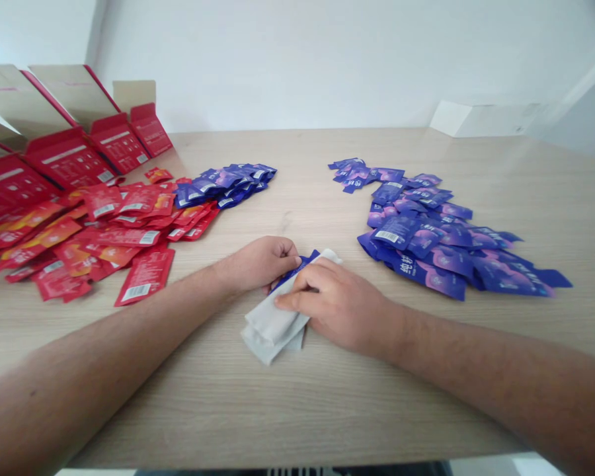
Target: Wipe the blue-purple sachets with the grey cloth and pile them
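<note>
Clamping folded white cloth strip (270, 320) in right fingers (297, 303), mid-frame, slanting up-right; pinching flat blue plastic packet (311, 256) by its upper-left side with left fingers (291, 263).

A white box (486, 120) lies on the table (287, 416) by the wall (297, 66).

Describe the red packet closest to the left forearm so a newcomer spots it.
Find the red boxes at the left, then the red heap before them. The packet lies at its near right corner. Unlike its overlapping neighbours, it is almost fully uncovered, its barcode beside the left forearm.
</note>
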The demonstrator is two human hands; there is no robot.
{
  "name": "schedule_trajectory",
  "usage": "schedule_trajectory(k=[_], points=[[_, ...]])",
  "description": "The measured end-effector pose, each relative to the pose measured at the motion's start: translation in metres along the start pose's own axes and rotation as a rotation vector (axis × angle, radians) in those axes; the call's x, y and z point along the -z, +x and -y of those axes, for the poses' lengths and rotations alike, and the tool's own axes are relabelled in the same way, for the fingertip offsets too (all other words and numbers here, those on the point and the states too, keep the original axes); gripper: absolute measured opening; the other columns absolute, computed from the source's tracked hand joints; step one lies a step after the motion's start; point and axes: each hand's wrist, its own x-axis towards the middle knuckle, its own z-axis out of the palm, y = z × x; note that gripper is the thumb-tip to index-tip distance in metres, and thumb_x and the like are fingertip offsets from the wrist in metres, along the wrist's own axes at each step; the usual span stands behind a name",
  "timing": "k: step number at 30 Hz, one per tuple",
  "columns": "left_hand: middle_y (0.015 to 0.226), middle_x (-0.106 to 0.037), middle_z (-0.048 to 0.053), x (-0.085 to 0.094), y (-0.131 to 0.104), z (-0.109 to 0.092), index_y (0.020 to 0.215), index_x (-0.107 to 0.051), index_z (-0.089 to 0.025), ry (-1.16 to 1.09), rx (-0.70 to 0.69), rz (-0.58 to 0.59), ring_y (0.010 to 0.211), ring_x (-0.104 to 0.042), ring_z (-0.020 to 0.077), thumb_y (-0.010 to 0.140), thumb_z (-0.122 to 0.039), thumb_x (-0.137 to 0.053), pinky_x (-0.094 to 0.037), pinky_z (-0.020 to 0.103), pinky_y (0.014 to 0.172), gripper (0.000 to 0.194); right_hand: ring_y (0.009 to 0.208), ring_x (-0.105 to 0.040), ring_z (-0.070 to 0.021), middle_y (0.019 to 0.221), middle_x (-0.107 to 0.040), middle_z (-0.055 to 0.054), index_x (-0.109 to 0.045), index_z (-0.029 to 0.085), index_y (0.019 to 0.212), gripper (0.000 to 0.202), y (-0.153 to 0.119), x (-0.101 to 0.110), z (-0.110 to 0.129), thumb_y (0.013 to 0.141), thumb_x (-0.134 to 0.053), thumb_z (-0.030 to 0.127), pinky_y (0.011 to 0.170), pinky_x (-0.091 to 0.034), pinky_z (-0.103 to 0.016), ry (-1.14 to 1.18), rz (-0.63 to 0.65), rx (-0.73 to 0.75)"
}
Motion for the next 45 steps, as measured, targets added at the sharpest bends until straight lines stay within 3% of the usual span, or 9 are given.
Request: schedule_trajectory(k=[6,12,16,22,25,31,36,42,45], points=[[0.052,-0.054,-0.005,0.000,-0.001,-0.001,0.079,-0.055,-0.021,-0.060,0.012,0.031,0.039,-0.052,0.0102,0.088,-0.045,-0.053,-0.039,0.020,0.036,0.026,0.096,-0.055,-0.0195,0.098,-0.064,-0.005,-0.071,0.025,0.109,0.021,-0.003,0.008,-0.011,0.092,-0.060,0.023,0.088,-0.045,-0.035,0.047,0.112,0.169],[0.053,-0.055,-0.004,-0.001,-0.001,0.000,0.079,-0.055,-0.021,-0.098,0.032,0.037,0.038,-0.051,0.0097,0.088,-0.044,-0.053,-0.039,0.020,0.035,0.025,0.099,-0.057,-0.0213,0.103,-0.063,-0.009,-0.069,0.019,0.114,0.035,-0.005,0.012,-0.040,0.083,-0.060,0.006,0.088,-0.047,-0.038,0.016,-0.008,-0.034],[0.052,-0.054,-0.005,-0.001,-0.001,0.002,0.078,-0.055,-0.021,-0.103,0.015,0.036,0.039,-0.051,0.0102,0.087,-0.044,-0.054,-0.038,0.020,0.035,0.025,0.100,-0.057,-0.0211,0.105,-0.063,-0.008,-0.068,0.020,0.115,0.034,-0.004,0.009,-0.039,0.085,-0.058,0.007,0.090,-0.047,-0.037,0.032,0.021,0.013],[0.053,-0.056,-0.005,-0.002,0.002,0.005,0.085,-0.058,-0.021,-0.097,0.056,0.037,0.039,-0.053,0.0102,0.087,-0.036,-0.051,-0.040,0.019,0.037,0.017,0.096,-0.057,-0.0211,0.099,-0.062,-0.008,-0.069,0.020,0.112,0.031,-0.004,0.011,-0.050,0.087,-0.057,0.008,0.090,-0.047,-0.038,0.000,-0.079,-0.197],[0.054,-0.057,-0.005,-0.002,0.001,0.004,0.082,-0.058,-0.021,-0.062,0.022,0.013,0.040,-0.053,0.0093,0.088,-0.038,-0.052,-0.038,0.019,0.037,0.019,0.098,-0.056,-0.0216,0.101,-0.063,-0.008,-0.068,0.022,0.115,0.034,-0.003,0.008,-0.040,0.086,-0.058,0.008,0.090,-0.046,-0.038,0.013,-0.049,-0.161],[0.051,-0.054,-0.005,-0.001,0.000,0.002,0.081,-0.055,-0.021,-0.044,0.016,0.008,0.040,-0.053,0.0104,0.089,-0.043,-0.051,-0.039,0.020,0.036,0.025,0.097,-0.054,-0.0211,0.101,-0.063,-0.007,-0.068,0.024,0.115,0.026,-0.002,0.004,-0.001,0.092,-0.056,0.021,0.089,-0.045,-0.036,0.060,0.105,0.090],[0.050,-0.052,-0.006,-0.001,0.001,0.003,0.080,-0.053,-0.021,-0.069,0.015,0.015,0.038,-0.051,0.0098,0.090,-0.043,-0.051,-0.038,0.019,0.034,0.024,0.092,-0.056,-0.0199,0.095,-0.063,-0.006,-0.071,0.024,0.109,0.022,-0.004,0.016,-0.009,0.090,-0.061,0.025,0.086,-0.044,-0.035,0.050,0.206,0.105],[0.053,-0.054,-0.005,-0.002,0.002,0.004,0.082,-0.056,-0.020,-0.091,0.042,0.026,0.038,-0.051,0.0093,0.089,-0.038,-0.052,-0.039,0.019,0.034,0.020,0.096,-0.056,-0.0207,0.100,-0.062,-0.008,-0.070,0.020,0.112,0.030,-0.003,0.014,-0.046,0.087,-0.058,0.010,0.089,-0.045,-0.036,0.003,-0.018,-0.163],[0.055,-0.056,-0.004,-0.002,0.001,0.003,0.083,-0.057,-0.020,-0.101,0.040,0.023,0.039,-0.051,0.0092,0.089,-0.036,-0.051,-0.040,0.018,0.035,0.018,0.096,-0.056,-0.0204,0.101,-0.062,-0.008,-0.069,0.020,0.114,0.034,-0.002,0.007,-0.042,0.086,-0.056,0.006,0.090,-0.046,-0.036,0.032,-0.073,-0.188]])
